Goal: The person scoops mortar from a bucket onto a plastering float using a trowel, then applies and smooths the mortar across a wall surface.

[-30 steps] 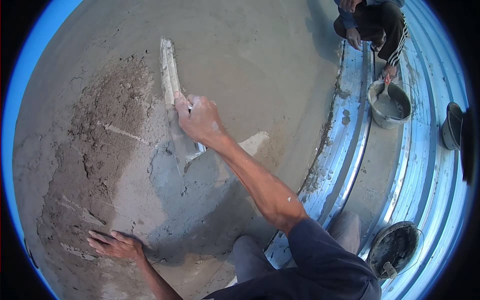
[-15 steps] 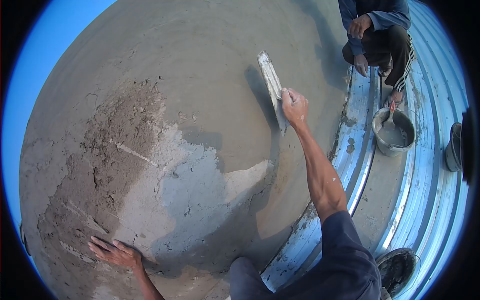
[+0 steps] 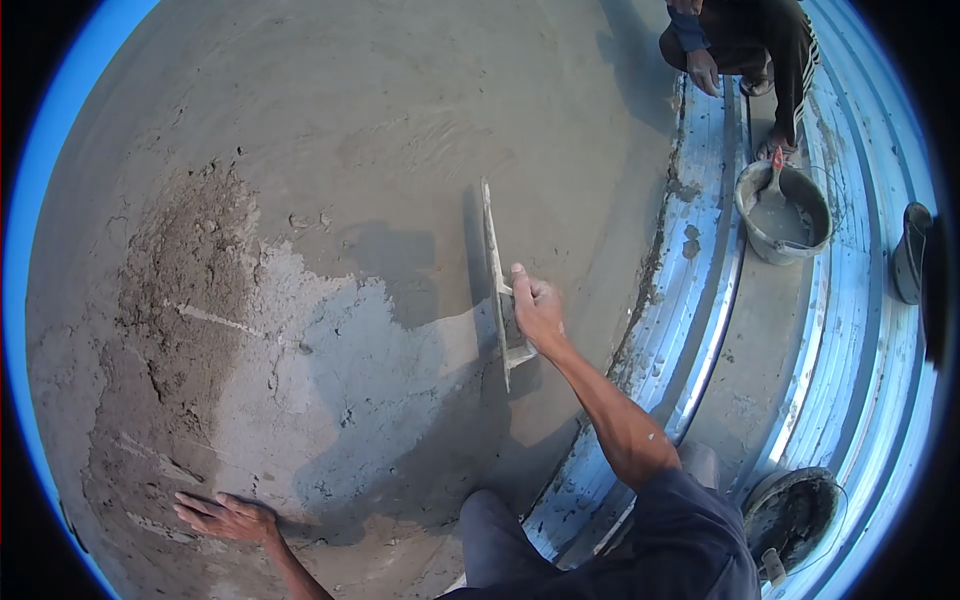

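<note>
In my right hand (image 3: 541,312) is the handle of a plastering trowel (image 3: 495,270), its long thin blade seen nearly edge-on beside the grey mortar surface (image 3: 560,140). Whether the blade touches the surface I cannot tell. My left hand (image 3: 228,520) lies with fingers stretched out at the lower left, against the rough surface. Above it spreads a dark, crumbly mortar patch (image 3: 185,300). Right of that patch is a paler, smoother area (image 3: 290,370), partly in my shadow.
Along the right runs ribbed metal sheeting (image 3: 690,230). On it stand a bucket with a brush in grey slurry (image 3: 790,225), a mortar bucket (image 3: 790,520) near my side, and another bucket (image 3: 910,255) at the far right. Another person (image 3: 740,40) squats at the upper right.
My right hand has brought the trowel down and to the left, its blade now turned more upright and edge-on. My left hand stays nearly in place. The view has shifted slightly.
</note>
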Motion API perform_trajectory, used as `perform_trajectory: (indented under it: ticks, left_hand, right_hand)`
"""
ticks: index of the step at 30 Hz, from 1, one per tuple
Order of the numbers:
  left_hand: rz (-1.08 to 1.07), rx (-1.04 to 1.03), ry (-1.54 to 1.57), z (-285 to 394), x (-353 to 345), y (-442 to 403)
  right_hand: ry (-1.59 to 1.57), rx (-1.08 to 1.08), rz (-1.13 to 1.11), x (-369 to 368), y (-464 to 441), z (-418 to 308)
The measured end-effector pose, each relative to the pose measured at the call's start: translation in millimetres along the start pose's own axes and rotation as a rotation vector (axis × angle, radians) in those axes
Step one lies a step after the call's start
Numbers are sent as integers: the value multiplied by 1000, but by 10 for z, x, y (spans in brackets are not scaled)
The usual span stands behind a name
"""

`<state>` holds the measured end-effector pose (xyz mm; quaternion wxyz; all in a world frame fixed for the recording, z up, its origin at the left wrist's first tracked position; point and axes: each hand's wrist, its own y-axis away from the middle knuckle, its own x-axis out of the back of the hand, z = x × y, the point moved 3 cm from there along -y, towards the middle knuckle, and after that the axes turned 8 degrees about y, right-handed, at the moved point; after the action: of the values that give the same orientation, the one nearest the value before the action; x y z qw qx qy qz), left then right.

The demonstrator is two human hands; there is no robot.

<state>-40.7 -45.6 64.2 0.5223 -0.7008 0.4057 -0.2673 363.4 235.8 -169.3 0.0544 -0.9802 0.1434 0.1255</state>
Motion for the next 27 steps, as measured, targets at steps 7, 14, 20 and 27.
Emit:
perform_trajectory:
  ticks: [7, 14, 20, 27]
  left_hand:
    - [22, 9, -13, 22, -7, -1]
    - [-17, 57, -2, 37, 10, -31]
    - [-46, 92, -8, -25, -45, 15]
    - [-18, 118, 29, -3, -35, -19]
  right_hand:
    - [-481, -588, 236, 244, -664, 1260]
    - [-345, -378, 111, 64, -962, 211]
    - [-260, -125, -51, -177, -1071, -922]
    - [-67, 166, -184, -685, -581, -1990]
